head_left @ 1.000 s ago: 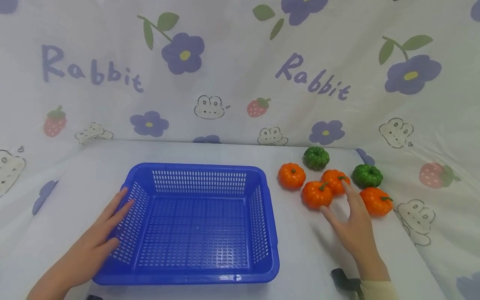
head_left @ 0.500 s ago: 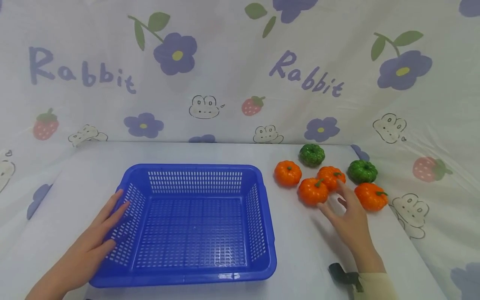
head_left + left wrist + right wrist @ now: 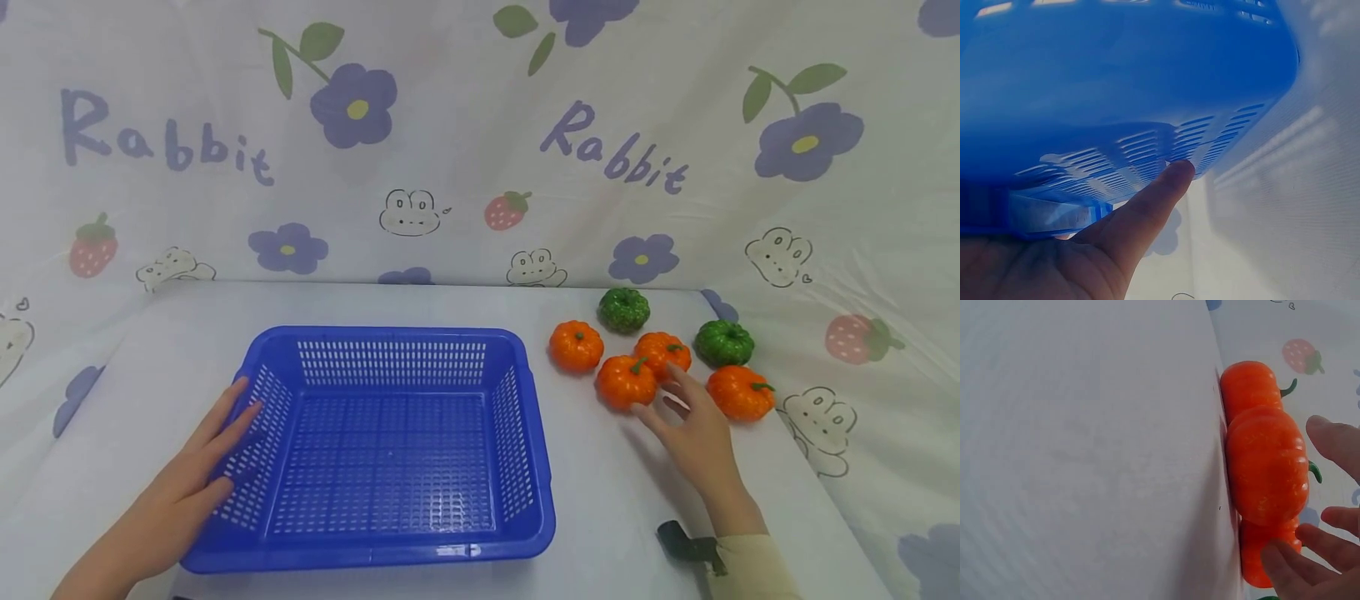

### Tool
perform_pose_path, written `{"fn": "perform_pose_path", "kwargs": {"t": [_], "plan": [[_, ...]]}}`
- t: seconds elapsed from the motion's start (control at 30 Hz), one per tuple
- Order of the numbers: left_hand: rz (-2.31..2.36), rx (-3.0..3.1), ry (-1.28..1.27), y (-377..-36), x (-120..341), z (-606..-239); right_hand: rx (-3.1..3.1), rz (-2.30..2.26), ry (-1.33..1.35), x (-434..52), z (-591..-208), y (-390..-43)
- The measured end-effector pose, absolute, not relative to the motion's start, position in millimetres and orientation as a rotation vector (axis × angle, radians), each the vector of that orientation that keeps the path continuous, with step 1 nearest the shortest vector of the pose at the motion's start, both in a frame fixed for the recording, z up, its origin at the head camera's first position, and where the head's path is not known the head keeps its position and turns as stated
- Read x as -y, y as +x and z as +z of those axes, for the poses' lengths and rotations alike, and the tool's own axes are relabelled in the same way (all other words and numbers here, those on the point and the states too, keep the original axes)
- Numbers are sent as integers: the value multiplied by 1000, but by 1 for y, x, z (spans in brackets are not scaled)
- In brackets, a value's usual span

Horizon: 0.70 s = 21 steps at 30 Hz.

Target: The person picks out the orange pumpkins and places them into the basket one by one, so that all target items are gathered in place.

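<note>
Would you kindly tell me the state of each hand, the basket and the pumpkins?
Blue basket: upright, empty.
Left hand: open, fingers against the basket's left wall.
Right hand: open, reaching at the nearest orange pumpkin, not gripping.
Green pumpkins: untouched on the table.

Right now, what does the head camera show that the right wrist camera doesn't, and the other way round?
Only the head view shows the blue basket, the left hand resting against its side, and two green pumpkins. Only the right wrist view shows, close up, the fingertips spread beside the nearest orange pumpkin, not yet closed round it. Both show the right hand, orange pumpkins and the white table.
</note>
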State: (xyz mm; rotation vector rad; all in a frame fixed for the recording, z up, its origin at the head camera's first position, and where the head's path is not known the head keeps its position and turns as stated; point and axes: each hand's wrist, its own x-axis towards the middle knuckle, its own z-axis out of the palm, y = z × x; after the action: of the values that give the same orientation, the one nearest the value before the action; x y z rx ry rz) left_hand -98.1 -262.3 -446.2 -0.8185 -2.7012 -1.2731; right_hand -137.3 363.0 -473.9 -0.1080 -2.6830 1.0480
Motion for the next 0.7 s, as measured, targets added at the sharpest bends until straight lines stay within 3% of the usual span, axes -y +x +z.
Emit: {"fn": "perform_pose_path", "kwargs": {"t": [0.7], "plan": [[-1273,2703,-821,-98,262,-446,2757,1110,-129,-366,-477,-150]]}}
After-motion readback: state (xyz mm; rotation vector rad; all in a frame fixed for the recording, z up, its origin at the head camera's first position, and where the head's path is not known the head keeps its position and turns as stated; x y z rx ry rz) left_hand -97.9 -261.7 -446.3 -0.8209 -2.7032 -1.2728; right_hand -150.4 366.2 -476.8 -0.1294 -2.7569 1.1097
